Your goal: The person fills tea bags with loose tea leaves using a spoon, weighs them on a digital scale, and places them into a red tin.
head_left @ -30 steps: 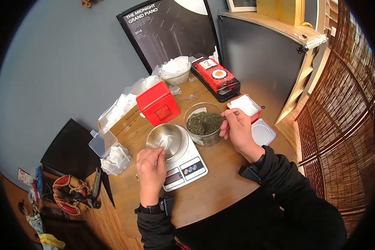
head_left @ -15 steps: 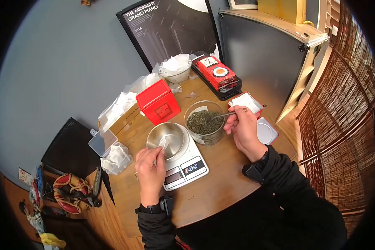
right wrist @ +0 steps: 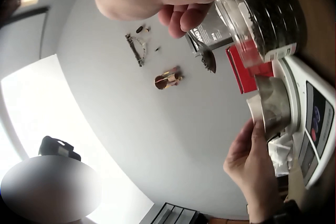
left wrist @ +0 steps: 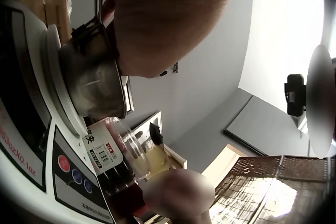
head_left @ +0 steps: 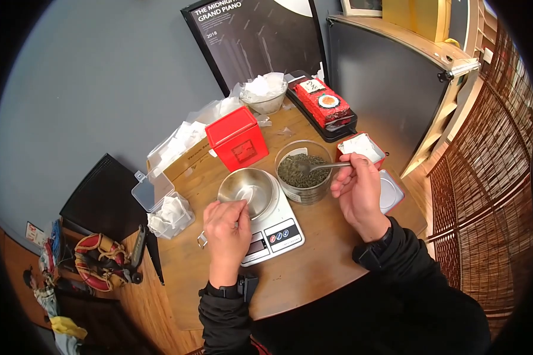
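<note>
My right hand [head_left: 361,189] holds the handle of a metal spoon [head_left: 331,165]. Its bowl, with some dark leaf bits on it in the right wrist view, is over a clear round jar [head_left: 305,194] of dried green leaves [head_left: 293,176]. My left hand [head_left: 227,229] is at the near rim of a stainless steel cup [head_left: 265,188], which stands on a white kitchen scale [head_left: 287,212]. Between its thumb and fingers it pinches a small white pouch [right wrist: 255,107], held at the cup's mouth. The cup's handle shows left of that hand.
A red tin [head_left: 238,142] stands behind the scale. On the left, a clear plastic box [head_left: 172,218] holds white pouches; more fill a glass bowl [head_left: 265,106] and a carton [head_left: 186,158] behind. Right of the jar are an open red tin [head_left: 380,158] and its lid [head_left: 391,192].
The spoon has come up out of the leaves as my right hand rose and drew slightly right. My left hand keeps its place at the cup. The head view has shifted a little.
</note>
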Demonstrator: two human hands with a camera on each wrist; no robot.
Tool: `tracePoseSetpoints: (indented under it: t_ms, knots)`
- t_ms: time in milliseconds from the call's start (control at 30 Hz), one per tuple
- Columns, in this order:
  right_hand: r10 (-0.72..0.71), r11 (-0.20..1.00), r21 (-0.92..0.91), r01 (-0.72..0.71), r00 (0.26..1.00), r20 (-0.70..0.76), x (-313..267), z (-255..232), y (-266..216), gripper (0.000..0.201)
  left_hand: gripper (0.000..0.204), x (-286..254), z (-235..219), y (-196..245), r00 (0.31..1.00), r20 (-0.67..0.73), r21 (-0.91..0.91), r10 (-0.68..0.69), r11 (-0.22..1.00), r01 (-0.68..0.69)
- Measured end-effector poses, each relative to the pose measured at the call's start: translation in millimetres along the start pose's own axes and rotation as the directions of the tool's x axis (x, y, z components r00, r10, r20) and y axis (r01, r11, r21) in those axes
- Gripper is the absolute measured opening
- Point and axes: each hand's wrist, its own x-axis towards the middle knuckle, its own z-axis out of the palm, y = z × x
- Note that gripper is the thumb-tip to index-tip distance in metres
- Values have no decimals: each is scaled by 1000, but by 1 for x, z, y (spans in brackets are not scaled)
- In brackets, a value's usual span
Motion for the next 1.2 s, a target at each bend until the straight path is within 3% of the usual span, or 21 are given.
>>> tracePoseSetpoints:
  t_ms: [233, 1200]
  knots:
    - [112, 993, 29, -117, 984, 138, -18, 21, 22, 25, 11, 3, 1, 5, 998, -39, 20, 40, 999, -39]
    - [70, 975, -222, -21, 974, 215, -30, 27, 44, 22, 14, -1, 5, 11, 999, -36, -14, 23, 1000, -24]
